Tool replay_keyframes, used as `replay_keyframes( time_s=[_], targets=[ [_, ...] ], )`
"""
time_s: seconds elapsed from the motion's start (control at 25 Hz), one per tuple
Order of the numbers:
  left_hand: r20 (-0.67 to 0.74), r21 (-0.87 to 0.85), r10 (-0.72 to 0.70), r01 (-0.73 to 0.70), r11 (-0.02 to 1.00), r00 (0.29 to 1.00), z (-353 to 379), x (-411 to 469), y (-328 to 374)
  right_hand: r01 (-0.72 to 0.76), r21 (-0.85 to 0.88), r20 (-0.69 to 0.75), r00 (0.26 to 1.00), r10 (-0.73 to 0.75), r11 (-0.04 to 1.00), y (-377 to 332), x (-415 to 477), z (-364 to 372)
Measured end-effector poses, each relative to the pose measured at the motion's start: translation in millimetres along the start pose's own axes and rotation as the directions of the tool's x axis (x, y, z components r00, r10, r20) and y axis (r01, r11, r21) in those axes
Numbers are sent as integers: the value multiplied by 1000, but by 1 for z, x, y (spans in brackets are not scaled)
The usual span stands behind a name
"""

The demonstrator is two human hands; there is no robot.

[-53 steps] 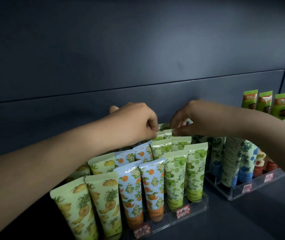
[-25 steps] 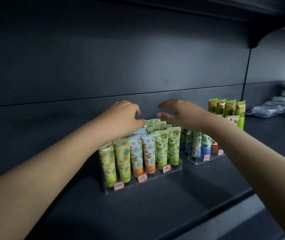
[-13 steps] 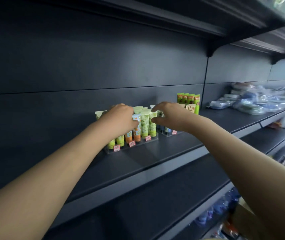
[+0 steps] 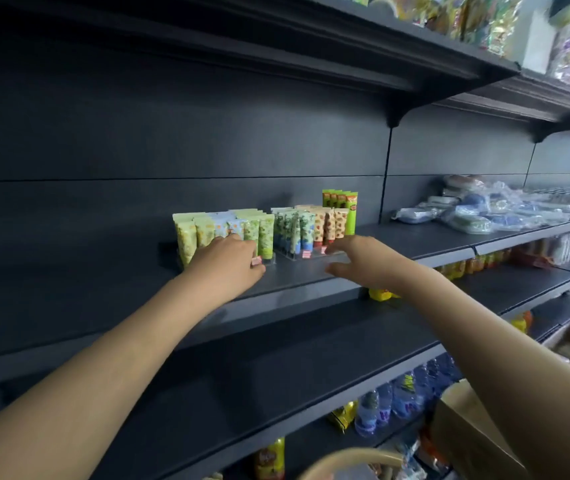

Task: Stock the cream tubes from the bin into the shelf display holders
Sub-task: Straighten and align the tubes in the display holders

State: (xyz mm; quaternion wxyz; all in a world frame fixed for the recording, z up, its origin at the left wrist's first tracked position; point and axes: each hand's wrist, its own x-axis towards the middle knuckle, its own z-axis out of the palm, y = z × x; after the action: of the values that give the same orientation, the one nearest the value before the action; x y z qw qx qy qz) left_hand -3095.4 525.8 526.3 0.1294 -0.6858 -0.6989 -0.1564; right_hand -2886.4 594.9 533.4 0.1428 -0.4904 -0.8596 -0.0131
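Two clear holders point(image 4: 307, 253) on the shelf point(image 4: 415, 249) stand packed with cream tubes point(image 4: 266, 233). Left hand point(image 4: 229, 268) and right hand point(image 4: 359, 259) hover open and empty before them; stocking appears nearly finished, with the bin's remaining contents hidden.

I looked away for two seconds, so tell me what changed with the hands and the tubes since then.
Both hands came down from the tube tops and let go: the left hand now sits low at the left holder's front, the right hand open before the right holder. The view pulled back. The cream tubes stayed upright.
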Motion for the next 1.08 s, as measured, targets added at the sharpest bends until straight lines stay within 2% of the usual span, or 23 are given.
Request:
replay_keyframes(
  time_s=[0.2, 0.44, 0.68, 0.8, 0.96, 1.08],
  targets=[
    [47, 99, -88, 83, 992, 995, 9, -49, 91, 84, 72, 59, 994, -88, 994, 62, -62, 0],
    [87, 161, -138, 123, 979, 987, -3, -76, 165, 95, 88, 111, 988, -105, 992, 110, -114, -8],
    [84, 181, -112, 95, 979, 990, -16, -78, 198, 107, 62, 111, 987, -114, 992, 128, -137, -27],
    [38, 176, -69, 62, 982, 997, -17, -73, 206, 110, 41, 98, 989, -113, 993, 132, -140, -35],
    [76, 138, -75, 64, 988, 994, -16, -68, 222, 140, 63, 121, 982, -146, 988, 144, -137, -45],
    [50, 181, -98, 87, 980, 994, -17, -57, 237, 181, 64, 117, 975, -188, 981, 166, -125, -56]
  ],
)
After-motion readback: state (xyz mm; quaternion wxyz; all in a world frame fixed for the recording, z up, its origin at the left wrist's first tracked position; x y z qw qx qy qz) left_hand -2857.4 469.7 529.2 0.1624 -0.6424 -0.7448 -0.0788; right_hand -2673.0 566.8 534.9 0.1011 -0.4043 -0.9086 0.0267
